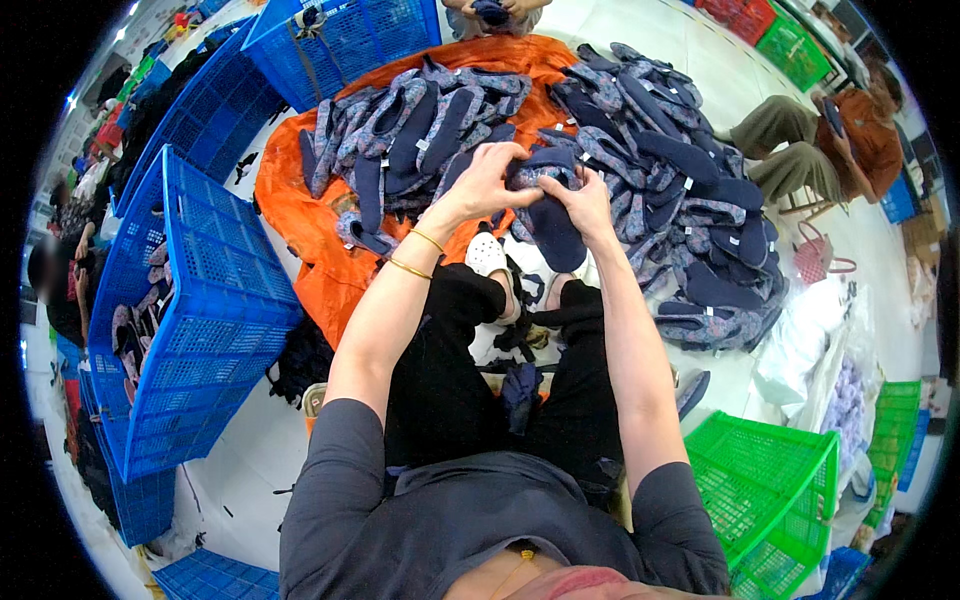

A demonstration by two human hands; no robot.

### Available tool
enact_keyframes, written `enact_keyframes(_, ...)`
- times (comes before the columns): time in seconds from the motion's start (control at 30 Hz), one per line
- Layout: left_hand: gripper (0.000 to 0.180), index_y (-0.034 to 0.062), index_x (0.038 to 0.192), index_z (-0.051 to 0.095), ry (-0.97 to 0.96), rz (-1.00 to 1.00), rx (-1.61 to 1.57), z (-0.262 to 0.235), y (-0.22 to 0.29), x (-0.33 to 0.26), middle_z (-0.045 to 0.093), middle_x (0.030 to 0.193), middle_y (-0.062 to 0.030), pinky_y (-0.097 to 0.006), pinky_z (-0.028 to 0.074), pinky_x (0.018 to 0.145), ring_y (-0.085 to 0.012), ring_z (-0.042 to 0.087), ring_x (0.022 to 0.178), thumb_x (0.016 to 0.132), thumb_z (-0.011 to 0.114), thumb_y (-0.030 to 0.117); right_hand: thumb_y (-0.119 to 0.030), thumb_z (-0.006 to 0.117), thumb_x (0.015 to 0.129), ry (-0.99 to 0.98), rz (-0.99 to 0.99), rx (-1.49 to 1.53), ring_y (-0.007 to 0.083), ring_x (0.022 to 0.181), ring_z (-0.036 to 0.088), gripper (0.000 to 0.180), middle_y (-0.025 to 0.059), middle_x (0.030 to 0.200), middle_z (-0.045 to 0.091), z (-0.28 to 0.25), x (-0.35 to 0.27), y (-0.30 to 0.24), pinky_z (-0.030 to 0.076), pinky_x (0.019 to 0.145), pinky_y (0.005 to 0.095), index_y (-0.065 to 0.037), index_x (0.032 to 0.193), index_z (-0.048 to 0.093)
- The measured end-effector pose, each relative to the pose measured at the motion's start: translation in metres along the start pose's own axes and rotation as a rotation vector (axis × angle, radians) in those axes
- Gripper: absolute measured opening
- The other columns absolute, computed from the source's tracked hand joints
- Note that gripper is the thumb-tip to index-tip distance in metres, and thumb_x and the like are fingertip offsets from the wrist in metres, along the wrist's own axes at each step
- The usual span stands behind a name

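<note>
Over my knees I hold up a slipper (pixel 556 232) with a dark navy sole, its toe end pointing down toward me. My left hand (pixel 482 185) curls around its left edge with thumb and fingers. My right hand (pixel 584 203) grips the other side, thumb pressed near the slipper's opening. What the inner fingertips do is partly hidden. Just beyond my hands lie heaps of similar slippers: a left heap (pixel 410 135) with blue-grey patterned uppers on an orange sheet (pixel 325 265), and a larger right heap (pixel 690 200).
Blue crates (pixel 225 300) stand along my left, one with slippers inside. A green crate (pixel 755 480) is near my right elbow. A seated person (pixel 855 140) is at the right; another person's hands (pixel 492 12) show at the far side. White bags (pixel 800 340) lie right.
</note>
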State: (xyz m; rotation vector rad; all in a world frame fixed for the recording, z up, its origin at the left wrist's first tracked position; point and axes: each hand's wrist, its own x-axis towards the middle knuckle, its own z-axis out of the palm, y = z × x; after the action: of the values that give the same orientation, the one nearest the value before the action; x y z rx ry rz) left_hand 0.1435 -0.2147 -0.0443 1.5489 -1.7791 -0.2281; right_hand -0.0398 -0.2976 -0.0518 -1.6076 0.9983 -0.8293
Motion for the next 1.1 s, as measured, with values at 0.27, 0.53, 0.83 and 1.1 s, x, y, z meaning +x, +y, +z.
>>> enact_keyframes(0.27, 0.054, 0.0009, 0.108, 0.054, -0.067, -0.034, 0.231, 0.008, 0.003, 0.005, 0.056, 0.104, -0.0162, -0.041, 0.043, 0.092, -0.0337, 0.051, 0.101, 0.067, 0.078, 0.028, -0.041, 0.078, 0.073, -0.037, -0.04, -0.27, 0.0192, 0.083, 0.066, 0.066, 0.0169, 0.098, 0.069, 0.002, 0.004, 0.009, 0.052, 0.074, 0.0314, 0.01, 0.111, 0.061)
enact_keyframes(0.53, 0.039, 0.0034, 0.095, 0.049, 0.073, -0.083, 0.251, 0.017, 0.001, 0.003, 0.055, 0.093, -0.0162, -0.043, 0.045, 0.082, -0.0351, 0.054, 0.095, 0.071, 0.074, 0.02, -0.039, 0.077, 0.071, -0.295, -0.059, -0.408, 0.0244, 0.081, 0.067, 0.055, 0.0169, 0.093, 0.069, -0.023, 0.006, -0.002, 0.05, 0.074, 0.0345, 0.005, 0.102, 0.065)
enact_keyframes(0.83, 0.035, 0.0041, 0.095, 0.046, 0.236, -0.251, 0.058, 0.016, -0.013, 0.005, 0.059, 0.085, -0.0196, -0.046, 0.046, 0.07, -0.0409, 0.059, 0.085, 0.072, 0.072, 0.007, -0.03, 0.072, 0.076, -0.183, -0.183, -0.422, 0.0398, 0.079, 0.065, 0.044, 0.0237, 0.081, 0.065, 0.007, -0.034, -0.022, 0.049, 0.071, 0.0439, 0.004, 0.101, 0.06)
enact_keyframes(1.1, 0.001, 0.0042, 0.084, 0.048, 0.44, -0.266, -0.006, 0.027, -0.006, 0.01, 0.051, 0.07, -0.0168, -0.038, 0.043, 0.06, -0.0297, 0.056, 0.065, 0.085, 0.048, 0.003, -0.025, 0.068, 0.081, -0.19, -0.242, -0.347, 0.0401, 0.072, 0.064, 0.034, 0.0235, 0.077, 0.064, 0.028, -0.084, -0.041, 0.05, 0.065, 0.0465, 0.002, 0.097, 0.055)
